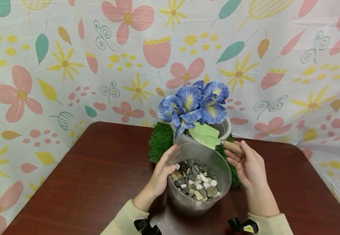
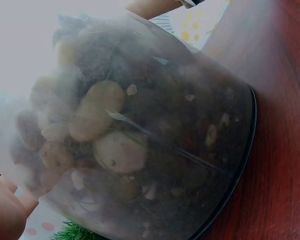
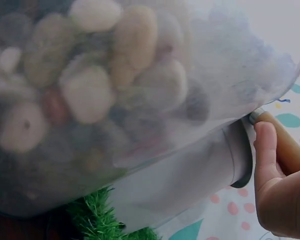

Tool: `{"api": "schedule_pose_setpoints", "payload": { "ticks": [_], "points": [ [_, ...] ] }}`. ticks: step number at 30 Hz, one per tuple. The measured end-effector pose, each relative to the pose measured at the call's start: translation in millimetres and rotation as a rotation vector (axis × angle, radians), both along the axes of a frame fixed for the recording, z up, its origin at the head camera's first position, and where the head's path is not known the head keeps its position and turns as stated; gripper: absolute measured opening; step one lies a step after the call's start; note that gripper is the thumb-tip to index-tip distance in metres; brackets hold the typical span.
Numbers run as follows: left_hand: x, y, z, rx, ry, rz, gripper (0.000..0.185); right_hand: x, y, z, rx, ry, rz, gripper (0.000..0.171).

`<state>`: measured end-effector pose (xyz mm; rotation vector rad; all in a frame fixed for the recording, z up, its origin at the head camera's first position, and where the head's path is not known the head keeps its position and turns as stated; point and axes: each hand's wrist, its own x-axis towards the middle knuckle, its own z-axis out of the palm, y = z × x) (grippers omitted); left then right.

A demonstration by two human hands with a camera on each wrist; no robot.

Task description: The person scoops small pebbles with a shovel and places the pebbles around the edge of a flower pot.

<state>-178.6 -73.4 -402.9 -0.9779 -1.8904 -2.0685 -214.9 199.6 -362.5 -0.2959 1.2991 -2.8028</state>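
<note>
A clear plastic container (image 1: 199, 195) (image 2: 190, 150) (image 3: 140, 100) part filled with pebbles (image 1: 195, 179) stands on the dark wooden table (image 1: 93, 182). My left hand (image 1: 164, 169) rests against its left wall, fingers up at the rim. My right hand (image 1: 247, 161) (image 3: 277, 185) grips the wooden handle (image 1: 231, 147) (image 3: 285, 145) of a small trowel whose pale green blade (image 1: 206, 134) hangs over the rim of a white pot (image 1: 225, 129). Blue artificial flowers (image 1: 194, 104) stand in that pot, just behind the container.
A square of fake grass (image 1: 159, 142) (image 3: 95, 215) lies under the pot at the table's far edge. A floral cloth (image 1: 70, 65) hangs behind. Bare table spreads to the left and right of the container.
</note>
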Motion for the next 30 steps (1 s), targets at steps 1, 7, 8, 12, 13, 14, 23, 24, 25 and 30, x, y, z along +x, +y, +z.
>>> {"api": "schedule_pose_setpoints", "payload": {
  "ticks": [1,7,8,12,13,14,23,24,25,30],
  "points": [
    [0.2,0.4,-0.4,0.003,0.005,0.001,0.057,0.3,1.0,-1.2,-0.003,0.018,0.017,0.029],
    [0.3,0.7,-2.0,0.007,0.023,0.012,0.057,-1.2,8.1,-1.9,-0.123,0.057,0.108,0.030],
    [0.1,0.7,-1.8,0.007,0.028,0.015,0.057,-1.5,9.3,-1.4,-0.144,0.044,0.111,0.030],
    [-0.8,0.6,-0.7,0.003,0.034,0.025,0.057,-2.5,12.9,0.7,-0.216,-0.012,0.101,0.030],
    [-0.9,0.7,-0.3,0.003,0.033,0.026,0.057,-2.7,13.6,1.1,-0.231,-0.024,0.094,0.030],
    [-1.0,0.9,-0.2,0.003,0.033,0.028,0.057,-2.6,14.2,1.2,-0.244,-0.030,0.092,0.030],
    [-1.3,0.1,-0.5,0.002,0.007,0.029,0.058,3.7,11.1,7.0,-0.194,0.001,0.021,0.029],
    [-1.3,0.2,-0.6,0.003,0.013,0.027,0.058,5.0,10.1,8.4,-0.157,0.015,-0.012,0.028],
    [-1.4,0.2,-0.8,0.002,0.015,0.026,0.057,6.6,9.2,9.8,-0.121,0.028,-0.047,0.027],
    [-1.8,0.6,-1.6,0.005,0.027,0.016,0.057,14.1,6.2,17.5,0.035,0.110,-0.185,0.022]
  ]
}}
